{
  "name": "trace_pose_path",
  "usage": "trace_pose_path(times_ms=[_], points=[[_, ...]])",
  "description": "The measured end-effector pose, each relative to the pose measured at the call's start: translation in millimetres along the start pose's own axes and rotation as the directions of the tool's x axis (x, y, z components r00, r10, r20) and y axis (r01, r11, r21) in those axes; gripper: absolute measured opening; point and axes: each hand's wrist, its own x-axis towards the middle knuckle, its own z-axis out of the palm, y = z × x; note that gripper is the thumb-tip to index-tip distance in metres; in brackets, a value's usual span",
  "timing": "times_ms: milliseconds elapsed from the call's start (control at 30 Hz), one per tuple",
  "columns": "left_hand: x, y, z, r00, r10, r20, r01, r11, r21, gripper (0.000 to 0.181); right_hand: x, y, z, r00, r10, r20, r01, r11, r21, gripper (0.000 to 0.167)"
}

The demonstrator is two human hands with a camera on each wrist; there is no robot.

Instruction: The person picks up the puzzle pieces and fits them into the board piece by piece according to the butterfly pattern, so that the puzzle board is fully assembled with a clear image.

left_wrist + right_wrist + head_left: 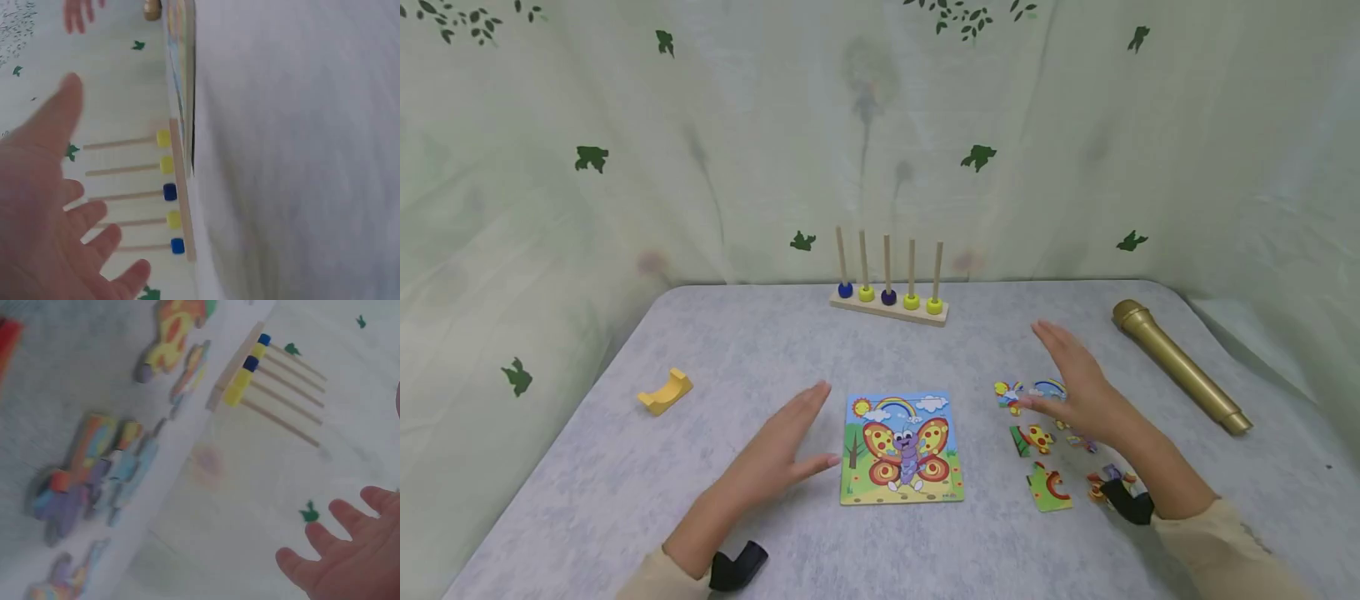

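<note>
My left hand (pixel 778 446) hovers beside the left edge of a square butterfly puzzle board (pixel 901 450), fingers straight and thumb spread, holding nothing. The board lies flat and shows a butterfly, a sun and a rainbow. Over on the right, my right hand (pixel 1078 396) is raised above loose puzzle pieces (pixel 1049 487), its fingers extended and apart from the thumb. Part of the scattered pieces is hidden beneath that hand and wrist. In the right wrist view the pieces (pixel 75 487) look blurred, and the right hand (pixel 356 550) touches none of them.
At the back of the table stands a wooden peg rack (pixel 891 310) with upright rods and blue and yellow beads. A gold microphone-shaped tube (pixel 1182 367) lies at the right. A yellow curved block (pixel 666 392) sits at the left. Behind the table hangs a leaf-patterned curtain (pixel 760 150).
</note>
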Motion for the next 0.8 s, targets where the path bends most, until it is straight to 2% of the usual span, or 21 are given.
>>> trace_pose_path(times_ms=[233,400,633,800], points=[[1.6,-3.9,18.7,0.995,-0.063,0.083,0.076,0.985,-0.157,0.084,0.8,18.2,16.0,0.993,0.103,0.062,-0.112,0.98,0.166,0.084],[0.6,-7.0,29.3,0.994,-0.049,0.092,0.069,0.973,-0.222,0.084,1.6,27.9,26.6,0.979,0.15,0.136,-0.18,0.953,0.243,0.078],[-0.1,-10.1,35.4,0.995,-0.002,0.099,0.022,0.979,-0.202,0.083,5.6,35.6,39.2,0.96,0.154,0.233,-0.209,0.949,0.235,0.073],[-1.7,-9.8,34.6,0.993,-0.004,0.122,0.025,0.985,-0.168,0.08,6.3,39.0,44.8,0.945,0.151,0.289,-0.221,0.948,0.23,0.068]])
